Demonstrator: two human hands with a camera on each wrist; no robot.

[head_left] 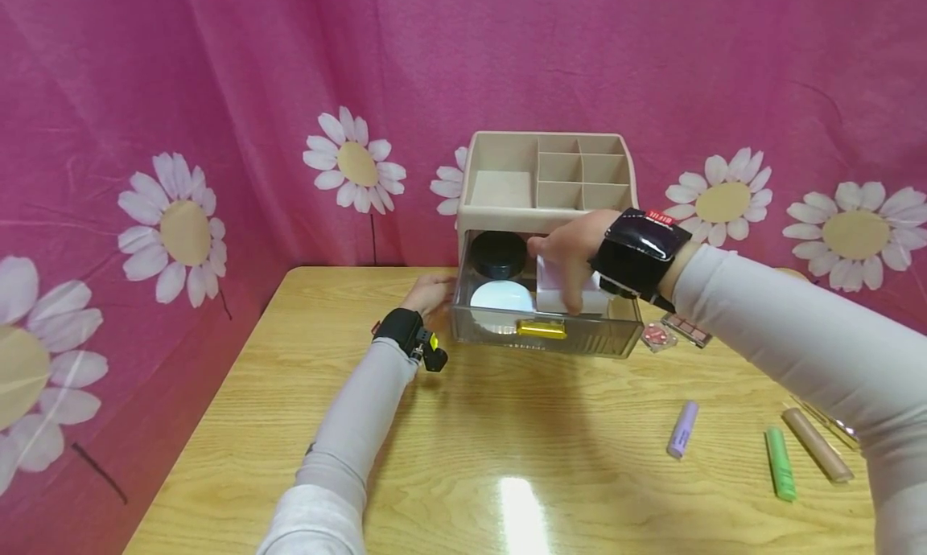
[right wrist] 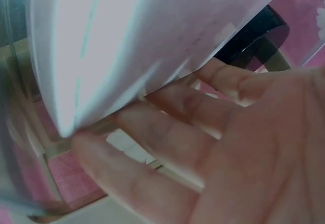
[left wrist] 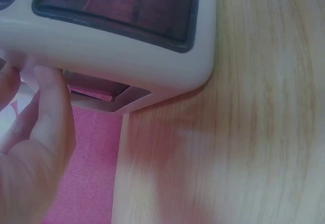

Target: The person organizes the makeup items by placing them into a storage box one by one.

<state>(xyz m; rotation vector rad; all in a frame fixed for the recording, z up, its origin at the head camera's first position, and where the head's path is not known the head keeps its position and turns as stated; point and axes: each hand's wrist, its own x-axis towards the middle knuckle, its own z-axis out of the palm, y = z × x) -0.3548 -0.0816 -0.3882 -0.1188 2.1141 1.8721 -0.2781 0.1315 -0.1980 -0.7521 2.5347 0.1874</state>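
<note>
White packet is held between thumb and fingers of the right hand, inside the pulled-out clear drawer, beside a black container and a white container. The left hand grips the organizer by its side, fingers bent; a firm brace there should stop it sliding. Handling the packet well calls for a light, level hold, with knuckles clear of the drawer's front wall. Farther out, a purple tube and a green tube lie on the table.

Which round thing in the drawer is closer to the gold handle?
The white round one near the drawer's front; the black round one sits farther back from the gold handle.
</note>
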